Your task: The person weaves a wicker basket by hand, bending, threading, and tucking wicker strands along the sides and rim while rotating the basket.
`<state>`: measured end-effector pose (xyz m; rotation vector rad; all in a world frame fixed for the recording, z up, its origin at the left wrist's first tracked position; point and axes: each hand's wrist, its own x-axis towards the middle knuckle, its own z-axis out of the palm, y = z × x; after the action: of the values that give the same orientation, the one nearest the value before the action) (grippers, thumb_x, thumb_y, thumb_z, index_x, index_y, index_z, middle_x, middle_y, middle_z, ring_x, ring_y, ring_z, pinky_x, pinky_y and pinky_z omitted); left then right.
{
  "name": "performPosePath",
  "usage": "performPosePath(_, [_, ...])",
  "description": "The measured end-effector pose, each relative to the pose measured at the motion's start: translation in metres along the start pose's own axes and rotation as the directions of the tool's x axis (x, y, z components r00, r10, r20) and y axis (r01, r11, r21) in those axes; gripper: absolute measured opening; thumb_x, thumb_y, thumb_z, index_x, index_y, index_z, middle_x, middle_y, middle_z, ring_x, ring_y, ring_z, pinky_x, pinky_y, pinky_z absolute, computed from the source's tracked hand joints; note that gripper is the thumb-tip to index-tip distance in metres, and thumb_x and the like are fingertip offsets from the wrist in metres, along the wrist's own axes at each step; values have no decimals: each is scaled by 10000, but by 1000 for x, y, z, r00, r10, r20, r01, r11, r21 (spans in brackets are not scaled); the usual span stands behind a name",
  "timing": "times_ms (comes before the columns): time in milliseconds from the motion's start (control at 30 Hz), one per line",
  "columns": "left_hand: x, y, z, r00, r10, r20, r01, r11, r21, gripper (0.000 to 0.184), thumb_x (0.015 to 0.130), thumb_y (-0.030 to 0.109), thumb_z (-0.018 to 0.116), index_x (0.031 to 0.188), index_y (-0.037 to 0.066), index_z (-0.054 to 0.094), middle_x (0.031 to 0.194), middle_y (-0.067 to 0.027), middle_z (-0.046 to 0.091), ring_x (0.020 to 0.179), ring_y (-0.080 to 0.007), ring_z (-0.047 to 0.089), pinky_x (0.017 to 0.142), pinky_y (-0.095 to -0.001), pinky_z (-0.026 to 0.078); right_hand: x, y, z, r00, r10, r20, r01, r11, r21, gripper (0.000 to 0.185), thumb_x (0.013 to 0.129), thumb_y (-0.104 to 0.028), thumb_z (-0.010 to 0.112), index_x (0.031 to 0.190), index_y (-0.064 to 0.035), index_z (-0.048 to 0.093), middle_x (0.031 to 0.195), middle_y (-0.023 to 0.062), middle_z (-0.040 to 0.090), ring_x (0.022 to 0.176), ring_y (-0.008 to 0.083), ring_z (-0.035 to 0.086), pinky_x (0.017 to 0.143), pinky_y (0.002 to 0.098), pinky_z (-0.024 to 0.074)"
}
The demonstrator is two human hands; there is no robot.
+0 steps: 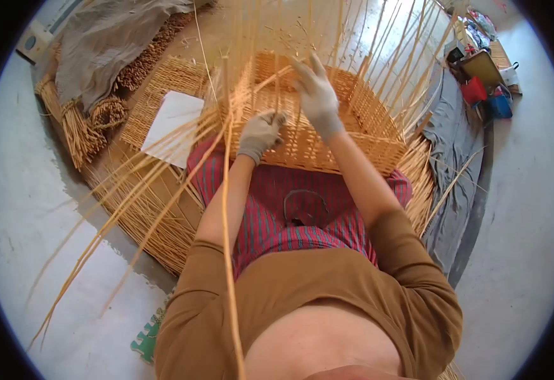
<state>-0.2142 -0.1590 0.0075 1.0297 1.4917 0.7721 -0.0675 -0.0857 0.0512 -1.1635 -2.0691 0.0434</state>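
Observation:
A rectangular wicker basket (353, 149), tan and partly woven, rests over my lap with long upright stakes rising from its rim. My left hand (261, 134), in a grey glove, is closed at the basket's near wall on the left; what its fingers grip is hidden. Inside the basket's opening, my right hand (318, 98), also gloved, is raised with fingers stretched upward and apart. A bent wicker strand (269, 80) reaches toward its fingertips; whether they touch it is unclear. Several long loose strands (144, 180) fan out left from the basket's corner.
On the left lie a woven mat (153, 95), a white sheet (174, 123), bundled strands (77, 130) and a grey cloth (103, 50). Another grey cloth (451, 158) and more strands (419, 180) lie right. Bags (473, 90) stand at the back right. One long strand crosses before my chest.

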Motion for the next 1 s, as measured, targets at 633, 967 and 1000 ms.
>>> performPosePath(633, [9, 11, 49, 649, 667, -366, -465, 728, 503, 329, 945, 338, 667, 1159, 102, 584, 717, -68, 657, 679, -186, 628, 610, -348, 512, -158, 85, -60, 576, 751, 324, -705, 255, 662, 165, 1016, -162, 539, 1170, -101, 548, 1033, 102, 701, 948, 183, 683, 540, 235, 500])
performPosePath(967, [-2, 28, 92, 999, -38, 8, 36, 989, 144, 381, 976, 369, 604, 1234, 90, 628, 808, -91, 681, 591, -134, 653, 518, -294, 523, -97, 81, -92, 895, 388, -221, -45, 570, 820, 592, 977, 25, 451, 1511, -109, 234, 1024, 121, 629, 805, 183, 596, 883, 339, 538])
performPosePath(1000, [-1, 15, 95, 997, 76, -11, -75, 995, 66, 391, 972, 374, 596, 1264, 115, 619, 928, -108, 708, 641, -161, 679, 538, -316, 530, -150, 99, -77, 811, 573, -113, -245, 509, 825, 526, 981, 14, 461, 1473, -94, 307, 1047, 121, 634, 849, 192, 608, 892, 342, 533])
